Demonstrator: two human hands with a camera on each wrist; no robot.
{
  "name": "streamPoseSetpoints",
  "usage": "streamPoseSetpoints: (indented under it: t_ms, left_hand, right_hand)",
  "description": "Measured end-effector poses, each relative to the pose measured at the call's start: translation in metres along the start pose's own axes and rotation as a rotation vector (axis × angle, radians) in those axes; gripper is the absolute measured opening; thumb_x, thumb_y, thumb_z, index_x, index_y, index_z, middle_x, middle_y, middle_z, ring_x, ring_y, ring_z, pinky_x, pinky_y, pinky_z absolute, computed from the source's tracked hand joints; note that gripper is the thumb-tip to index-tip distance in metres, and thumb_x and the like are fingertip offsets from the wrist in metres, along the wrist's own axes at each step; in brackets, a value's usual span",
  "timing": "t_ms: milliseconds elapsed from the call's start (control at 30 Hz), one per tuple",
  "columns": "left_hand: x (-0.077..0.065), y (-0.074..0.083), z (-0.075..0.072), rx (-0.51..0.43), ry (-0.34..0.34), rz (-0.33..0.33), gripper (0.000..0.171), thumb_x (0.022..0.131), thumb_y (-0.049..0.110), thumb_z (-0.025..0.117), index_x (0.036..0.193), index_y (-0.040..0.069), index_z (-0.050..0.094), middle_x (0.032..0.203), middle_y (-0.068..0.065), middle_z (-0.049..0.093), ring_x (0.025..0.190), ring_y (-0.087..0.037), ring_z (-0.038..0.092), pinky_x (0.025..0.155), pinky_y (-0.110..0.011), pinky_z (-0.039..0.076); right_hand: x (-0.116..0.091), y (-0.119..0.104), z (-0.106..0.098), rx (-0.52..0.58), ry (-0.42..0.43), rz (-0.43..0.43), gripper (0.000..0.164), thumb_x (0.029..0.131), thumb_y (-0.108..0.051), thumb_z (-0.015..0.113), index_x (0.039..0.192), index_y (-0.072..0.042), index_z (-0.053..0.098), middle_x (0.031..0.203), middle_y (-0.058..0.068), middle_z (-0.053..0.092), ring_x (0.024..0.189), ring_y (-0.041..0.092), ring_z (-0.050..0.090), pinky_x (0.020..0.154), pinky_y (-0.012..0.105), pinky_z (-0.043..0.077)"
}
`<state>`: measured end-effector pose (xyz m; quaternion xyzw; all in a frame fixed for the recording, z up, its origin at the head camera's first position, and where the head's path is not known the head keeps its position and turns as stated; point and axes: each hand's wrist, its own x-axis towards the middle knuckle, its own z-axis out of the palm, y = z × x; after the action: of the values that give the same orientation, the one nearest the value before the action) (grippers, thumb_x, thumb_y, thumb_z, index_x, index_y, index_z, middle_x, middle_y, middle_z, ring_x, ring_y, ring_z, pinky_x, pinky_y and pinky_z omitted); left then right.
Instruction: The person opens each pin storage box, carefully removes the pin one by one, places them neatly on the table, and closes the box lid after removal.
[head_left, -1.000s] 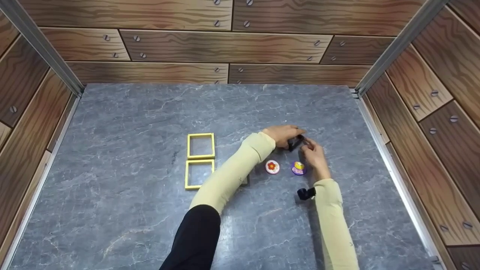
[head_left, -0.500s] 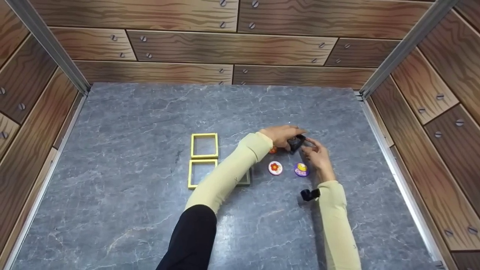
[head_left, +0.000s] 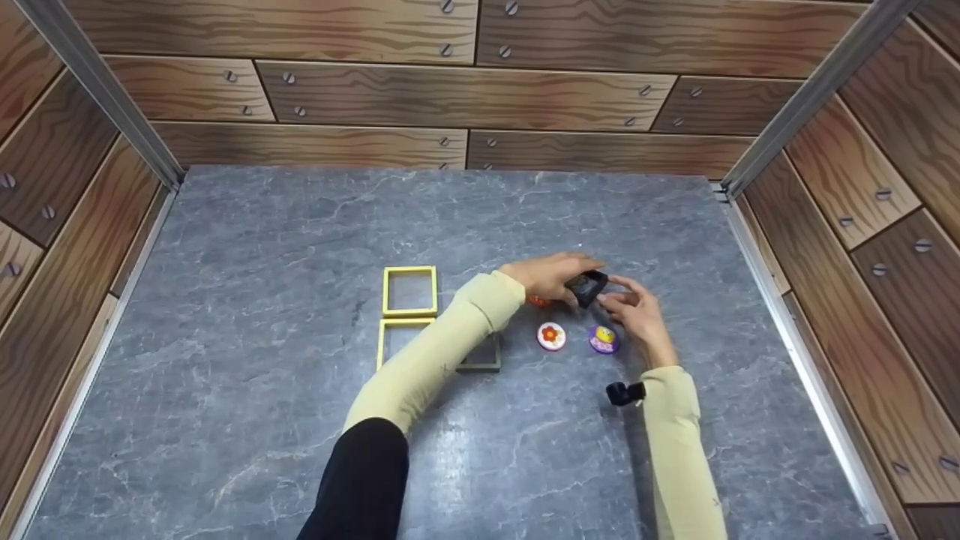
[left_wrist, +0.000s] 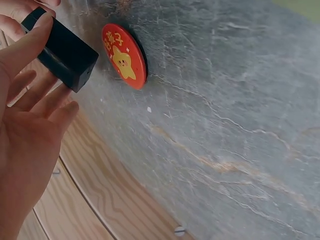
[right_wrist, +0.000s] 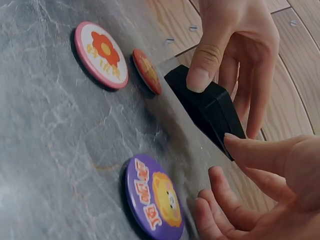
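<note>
Both hands hold a small black square frame (head_left: 589, 288) tilted above the table. My left hand (head_left: 549, 276) grips it from the far left, its thumb on one side and fingers behind in the right wrist view. My right hand (head_left: 639, 315) pinches the opposite corner between thumb and forefinger (right_wrist: 260, 152), its other fingers loosely bent. Below the frame lie three round badges: a red one with a yellow star (left_wrist: 124, 56), partly hidden by my left hand in the head view, a white one with a red flower (head_left: 551, 336), and a purple one with a yellow character (head_left: 604, 339).
Two yellow square frames (head_left: 409, 310) lie one behind the other left of the hands. A dark grey-green frame (head_left: 480, 367) is partly covered by my left sleeve. Wood-patterned walls (head_left: 840, 180) edge the grey marbled table (head_left: 300, 240). A black wrist camera (head_left: 624, 393) sits on my right sleeve.
The black frame has turned so more of its face shows in the head view. My left forearm has shifted left, uncovering more of the grey-green frame; the head view has shifted slightly.
</note>
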<state>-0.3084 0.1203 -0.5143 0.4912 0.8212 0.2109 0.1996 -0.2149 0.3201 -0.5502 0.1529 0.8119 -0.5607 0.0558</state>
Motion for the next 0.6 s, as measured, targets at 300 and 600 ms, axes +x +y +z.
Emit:
streamPoseSetpoints:
  t_ms: [300, 600]
  left_hand:
    - [-0.015, -0.006, 0.000, -0.079, 0.039, -0.004, 0.083, 0.098, 0.020, 0.075, 0.167, 0.012, 0.030, 0.171, -0.012, 0.039, 0.158, -0.029, 0.039, 0.135, -0.038, 0.029]
    - [-0.034, -0.007, -0.002, -0.129, 0.105, 0.026, 0.085, 0.097, 0.023, 0.077, 0.168, 0.014, 0.030, 0.166, -0.015, 0.045, 0.152, -0.029, 0.046, 0.133, -0.037, 0.034]
  right_hand:
    - [-0.003, -0.006, 0.006, 0.029, -0.008, -0.021, 0.056, 0.100, -0.011, 0.072, 0.152, -0.004, 0.054, 0.101, -0.009, 0.073, 0.087, -0.004, 0.066, 0.083, 0.019, 0.060]
    - [-0.008, -0.011, 0.008, 0.241, -0.108, -0.027, 0.058, 0.100, -0.010, 0.072, 0.153, -0.002, 0.050, 0.103, -0.012, 0.073, 0.094, 0.002, 0.070, 0.095, 0.027, 0.062]
